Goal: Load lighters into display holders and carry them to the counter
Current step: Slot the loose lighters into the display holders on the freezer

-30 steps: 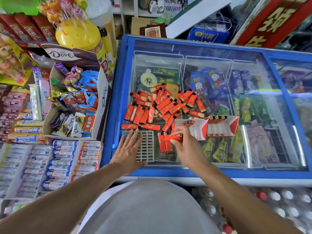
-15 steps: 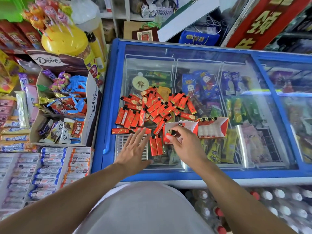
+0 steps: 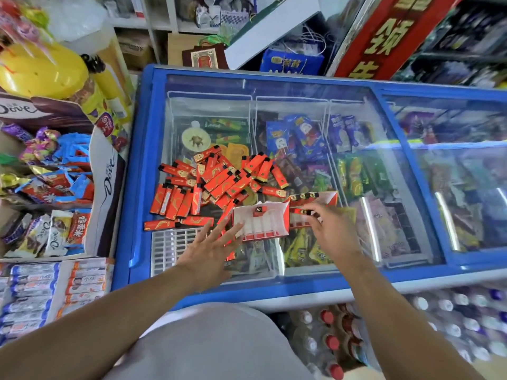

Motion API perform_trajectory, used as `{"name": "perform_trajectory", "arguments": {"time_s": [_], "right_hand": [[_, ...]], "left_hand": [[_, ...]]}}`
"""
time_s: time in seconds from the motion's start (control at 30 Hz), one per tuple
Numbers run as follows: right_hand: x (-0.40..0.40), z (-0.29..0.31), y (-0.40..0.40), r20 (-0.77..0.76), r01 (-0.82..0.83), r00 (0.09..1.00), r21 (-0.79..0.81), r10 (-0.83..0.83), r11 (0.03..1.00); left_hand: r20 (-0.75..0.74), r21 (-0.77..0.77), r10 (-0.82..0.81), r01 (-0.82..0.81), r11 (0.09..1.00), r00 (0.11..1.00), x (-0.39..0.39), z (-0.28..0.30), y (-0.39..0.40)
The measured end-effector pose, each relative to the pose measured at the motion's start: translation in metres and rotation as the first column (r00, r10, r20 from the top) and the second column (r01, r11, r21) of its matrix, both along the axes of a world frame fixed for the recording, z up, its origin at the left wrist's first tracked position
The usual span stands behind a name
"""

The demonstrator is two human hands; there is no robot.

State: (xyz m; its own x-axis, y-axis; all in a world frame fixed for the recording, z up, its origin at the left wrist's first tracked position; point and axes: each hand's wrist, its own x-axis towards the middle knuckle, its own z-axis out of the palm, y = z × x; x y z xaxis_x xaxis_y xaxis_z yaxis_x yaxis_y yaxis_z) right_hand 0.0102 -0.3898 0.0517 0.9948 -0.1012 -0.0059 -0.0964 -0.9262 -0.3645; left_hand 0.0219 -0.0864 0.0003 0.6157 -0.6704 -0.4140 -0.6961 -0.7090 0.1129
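Holding one lighter (image 3: 301, 212), right hand (image 3: 333, 231) hovers over two display holders (image 3: 260, 222).

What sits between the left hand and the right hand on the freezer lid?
In the head view, the near display holder, with one lighter slotted in, sits between left hand and right hand.

Red lighters (image 3: 216, 182) heaped on freezer glass beside two red-white display holders (image 3: 260, 222) (one apparently nearly empty)

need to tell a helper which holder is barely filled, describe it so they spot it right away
On the glass lid of the blue chest freezer, just below the pile of loose red lighters, stand two red and white display holders. It is the nearer, left one, holding a single lighter, beside the left hand.
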Motion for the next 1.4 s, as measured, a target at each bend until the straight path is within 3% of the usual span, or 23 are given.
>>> {"name": "perform_trajectory", "arguments": {"time_s": [0.13, 0.3, 0.6, 0.8, 0.97, 1.03, 1.1, 1.2, 1.4], "right_hand": [[0.007, -0.010, 0.009, 0.020, -0.031, 0.999, -0.007, 0.031, 0.999], [0.015, -0.007, 0.005, 0.029, -0.053, 0.998, -0.052, 0.055, 0.997], [0.024, -0.009, 0.006, 0.003, -0.041, 0.999, -0.181, 0.043, 0.983], [0.022, -0.009, 0.016, 0.103, 0.019, 0.995, -0.112, -0.007, 0.994], [0.034, 0.005, 0.049, 0.239, -0.120, 0.959, -0.150, 0.154, 0.981], [0.057, 0.011, 0.062, 0.130, -0.154, 0.976, -0.148, 0.174, 0.977], [0.084, 0.009, 0.072, -0.071, -0.138, 0.989, -0.118, 0.130, 0.983], [0.122, -0.006, 0.080, -0.343, -0.137, 0.938, -0.237, 0.049, 0.962], [0.149, -0.032, 0.088, -0.453, -0.148, 0.891, -0.364, -0.036, 0.920]], "left_hand": [[0.000, 0.024, -0.027, 0.027, 0.999, 1.000, -0.004, -0.002, 0.000], [0.037, -0.072, -0.007, 0.010, 0.997, 0.999, -0.006, -0.001, 0.004], [0.001, -0.132, 0.148, -0.146, 0.980, 0.989, -0.015, -0.010, 0.022], [0.013, -0.070, 0.238, -0.237, 0.969, 0.971, -0.015, -0.017, 0.043], [-0.050, -0.044, 0.290, -0.293, 0.955, 0.956, -0.011, -0.029, 0.055], [-0.077, -0.056, 0.306, -0.311, 0.949, 0.949, -0.010, -0.031, 0.056], [-0.085, -0.061, 0.308, -0.314, 0.948, 0.947, -0.009, -0.032, 0.056], [-0.119, -0.083, 0.320, -0.330, 0.940, 0.940, -0.009, -0.031, 0.057], [-0.149, -0.080, 0.311, -0.325, 0.942, 0.939, -0.010, -0.033, 0.059]]}}
